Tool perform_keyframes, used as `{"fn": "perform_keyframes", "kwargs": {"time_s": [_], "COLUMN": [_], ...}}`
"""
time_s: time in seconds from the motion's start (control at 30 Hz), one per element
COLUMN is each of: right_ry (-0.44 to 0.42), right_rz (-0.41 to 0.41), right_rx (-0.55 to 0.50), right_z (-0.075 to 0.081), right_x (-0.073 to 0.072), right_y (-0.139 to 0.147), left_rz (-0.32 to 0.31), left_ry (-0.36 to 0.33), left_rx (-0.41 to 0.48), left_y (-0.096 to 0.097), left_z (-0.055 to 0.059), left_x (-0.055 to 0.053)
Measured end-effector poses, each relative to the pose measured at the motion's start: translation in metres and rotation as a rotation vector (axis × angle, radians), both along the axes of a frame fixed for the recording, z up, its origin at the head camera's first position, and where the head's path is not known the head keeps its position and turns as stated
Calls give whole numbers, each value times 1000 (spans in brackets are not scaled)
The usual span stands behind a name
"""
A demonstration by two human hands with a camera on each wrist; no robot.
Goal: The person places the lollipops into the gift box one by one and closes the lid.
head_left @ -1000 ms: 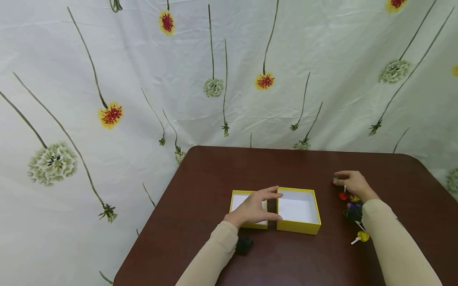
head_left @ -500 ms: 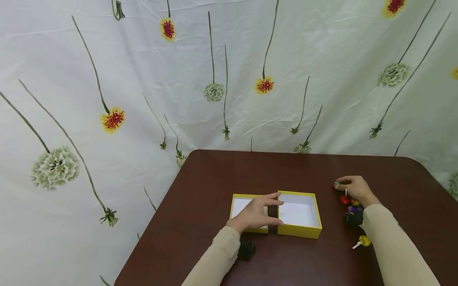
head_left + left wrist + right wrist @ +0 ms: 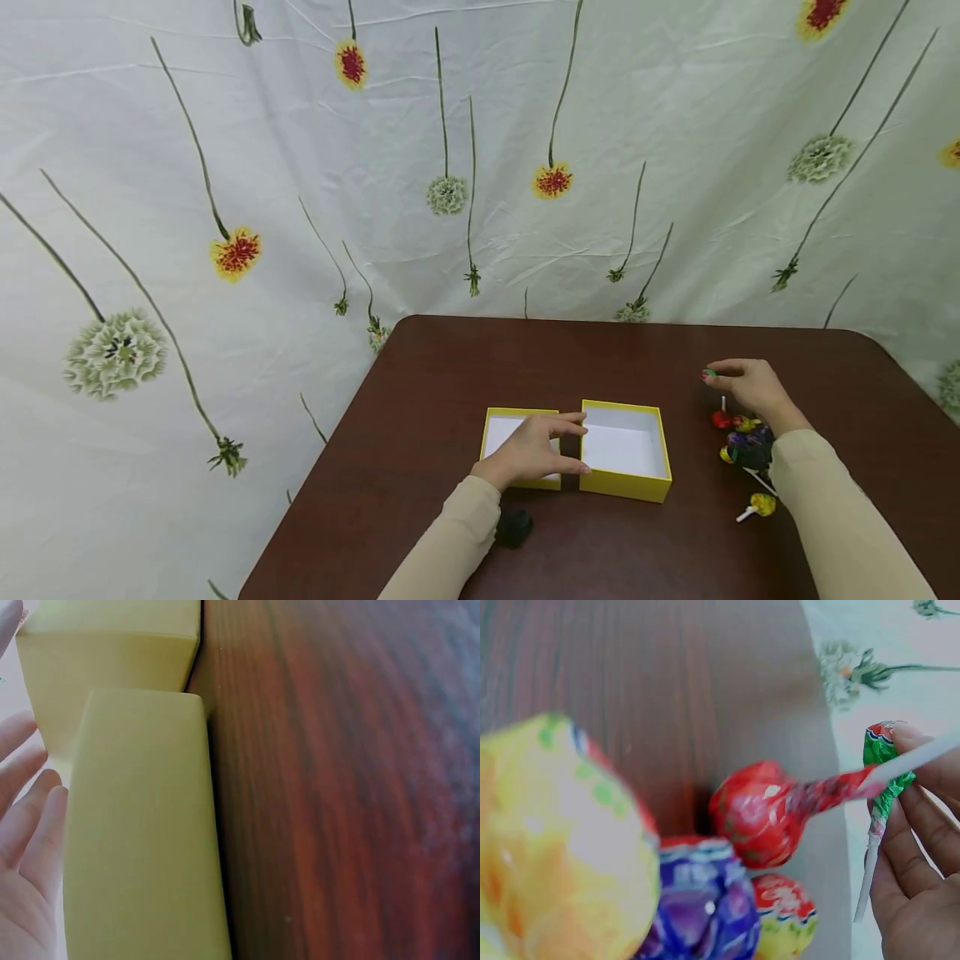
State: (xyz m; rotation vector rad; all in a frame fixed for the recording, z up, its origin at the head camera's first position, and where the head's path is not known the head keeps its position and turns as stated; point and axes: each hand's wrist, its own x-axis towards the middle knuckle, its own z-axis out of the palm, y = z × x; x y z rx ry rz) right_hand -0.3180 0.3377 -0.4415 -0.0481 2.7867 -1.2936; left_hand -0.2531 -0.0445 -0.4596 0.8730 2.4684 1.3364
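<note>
My right hand [image 3: 756, 390] pinches a green-and-red wrapped lollipop [image 3: 882, 776], its white stick pointing down in the right wrist view. Just in front of that hand's wrist lies a red lollipop [image 3: 722, 418], with a purple-wrapped lollipop [image 3: 701, 900] and a yellow one [image 3: 562, 847] close by. My left hand [image 3: 531, 448] hovers over a shallow yellow box part [image 3: 142, 825] with a white inside. Its spread fingers and thumb reach the left rim of a deeper yellow box [image 3: 626, 485]; whether they touch it I cannot tell.
Nearer the front, a yellow lollipop [image 3: 762, 504] lies apart on the dark brown table [image 3: 600, 550]. Black wrist devices, one [image 3: 514, 528] below the left wrist, partly cover the view. A flower-printed white cloth [image 3: 375, 125] hangs behind the table.
My right hand has risen a little off the table with the green-and-red lollipop, uncovering more of the lollipops beneath. The left hand stays almost in place at the boxes.
</note>
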Motion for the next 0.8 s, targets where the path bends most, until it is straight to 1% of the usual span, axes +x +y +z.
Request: {"fn": "perform_keyframes", "kwargs": {"time_s": [0.1, 0.2, 0.37, 0.47, 0.7, 0.8], "right_ry": [20, 62, 131, 153, 225, 241], "right_rz": [7, -1, -5, -4, -16, -23], "right_rx": [-11, 1, 64, 77, 71, 66], "right_z": [3, 6, 11, 15, 35, 42], "right_x": [2, 5, 9, 10, 23, 29], "right_y": [-4, -10, -18, -23, -42, -51], "left_rz": [-2, -3, -9, -14, -19, -11], "left_ry": [6, -5, -17, -16, 13, 12], "left_rx": [4, 15, 23, 19, 6, 7], "left_y": [-2, -2, -2, -2, -1, -1], "left_z": [-1, -2, -3, -3, -3, -4], "left_x": [1, 1, 2, 3, 3, 3]}}
